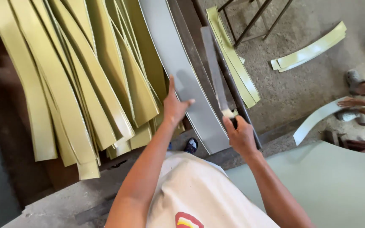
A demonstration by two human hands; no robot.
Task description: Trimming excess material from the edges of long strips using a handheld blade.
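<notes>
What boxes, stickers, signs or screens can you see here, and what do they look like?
No boxes, signs or screens show.
Printed patch: on the pale shirt at the bottom edge, rounded, red and yellow, partly cut off.

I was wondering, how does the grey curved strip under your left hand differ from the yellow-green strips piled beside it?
The grey curved strip is grey and lies alone; the yellow-green strips are olive-yellow and overlap in a loose pile. The grey strip looks wider than any single yellow-green one. The left hand rests on the grey strip, while no hand touches the pile. Both kinds are long, flat and curved.
</notes>
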